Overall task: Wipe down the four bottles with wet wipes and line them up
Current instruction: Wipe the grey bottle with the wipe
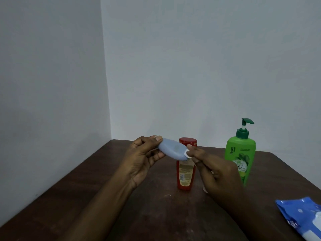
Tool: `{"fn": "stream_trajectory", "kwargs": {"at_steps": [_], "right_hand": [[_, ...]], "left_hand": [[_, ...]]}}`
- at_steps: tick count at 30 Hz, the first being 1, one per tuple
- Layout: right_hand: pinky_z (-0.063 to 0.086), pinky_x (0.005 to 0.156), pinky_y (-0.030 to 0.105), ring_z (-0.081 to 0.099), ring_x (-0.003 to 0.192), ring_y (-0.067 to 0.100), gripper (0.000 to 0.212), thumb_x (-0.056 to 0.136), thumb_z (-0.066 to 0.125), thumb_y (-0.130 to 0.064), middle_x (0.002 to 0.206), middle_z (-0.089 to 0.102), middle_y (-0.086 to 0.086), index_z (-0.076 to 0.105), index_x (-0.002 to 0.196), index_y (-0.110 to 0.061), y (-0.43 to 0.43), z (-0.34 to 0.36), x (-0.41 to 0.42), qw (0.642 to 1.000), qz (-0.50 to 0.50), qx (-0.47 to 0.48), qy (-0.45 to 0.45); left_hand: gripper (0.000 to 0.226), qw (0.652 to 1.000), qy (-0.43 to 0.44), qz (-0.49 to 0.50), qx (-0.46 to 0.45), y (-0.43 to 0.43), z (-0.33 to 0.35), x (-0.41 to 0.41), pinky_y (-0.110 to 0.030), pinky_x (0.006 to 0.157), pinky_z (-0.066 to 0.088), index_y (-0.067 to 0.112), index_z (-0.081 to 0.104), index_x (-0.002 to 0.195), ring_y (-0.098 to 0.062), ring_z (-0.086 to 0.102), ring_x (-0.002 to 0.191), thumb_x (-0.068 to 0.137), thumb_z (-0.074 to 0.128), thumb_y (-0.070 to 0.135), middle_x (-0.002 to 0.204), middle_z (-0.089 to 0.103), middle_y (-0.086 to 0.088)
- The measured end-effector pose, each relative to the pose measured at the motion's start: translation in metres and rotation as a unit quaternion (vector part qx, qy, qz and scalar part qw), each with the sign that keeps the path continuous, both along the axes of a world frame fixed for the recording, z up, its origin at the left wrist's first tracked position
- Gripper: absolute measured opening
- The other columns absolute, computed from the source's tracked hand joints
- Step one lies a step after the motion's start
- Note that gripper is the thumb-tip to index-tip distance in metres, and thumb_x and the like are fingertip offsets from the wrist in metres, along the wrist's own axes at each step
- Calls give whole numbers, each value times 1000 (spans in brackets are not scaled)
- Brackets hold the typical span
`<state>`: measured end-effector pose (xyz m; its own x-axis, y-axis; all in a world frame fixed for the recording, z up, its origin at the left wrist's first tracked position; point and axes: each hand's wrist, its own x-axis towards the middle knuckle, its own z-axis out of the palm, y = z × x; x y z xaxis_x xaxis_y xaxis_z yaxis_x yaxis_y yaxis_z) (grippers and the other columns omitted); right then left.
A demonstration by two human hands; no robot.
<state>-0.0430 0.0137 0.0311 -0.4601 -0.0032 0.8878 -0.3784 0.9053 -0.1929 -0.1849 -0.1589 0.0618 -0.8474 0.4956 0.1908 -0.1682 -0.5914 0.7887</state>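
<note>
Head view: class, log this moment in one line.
left hand: holds grey-blue bottle | right hand: pinches wipe against its end | red bottle, green pump bottle: upright on table

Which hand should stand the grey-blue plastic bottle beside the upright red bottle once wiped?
Left, probably: the left hand grips the grey-blue plastic bottle, while the right hand only pinches the white wipe.

Capped bottle (185, 173) on table (121, 206) — pump bottle (240, 153) right, wipes pack (300, 216) nearer.

Dark wooden table (86, 180), grey walls (191, 66).
</note>
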Motion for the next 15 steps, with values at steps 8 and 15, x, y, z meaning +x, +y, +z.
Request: {"fn": "stream_trajectory", "kwargs": {"at_steps": [8,15], "right_hand": [[55,82,14,72,105,0,26,98,62,-4,109,77,-21,77,114,-18,-4,-3,-7,950,95,-290,-68],[63,81,34,76,99,17,24,100,59,-6,105,80,-2,79,110,-14,1,0,-8,899,137,-397,-123]], "left_hand": [[11,995,90,-24,-46,13,-15,18,-37,70,65,1,64,89,-27,78,92,82,73,-1,98,79,-12],[37,985,147,-8,-88,15,-19,20,-35,68,63,-18,60,104,-30,77,93,78,77,2,104,78,-19]]}}
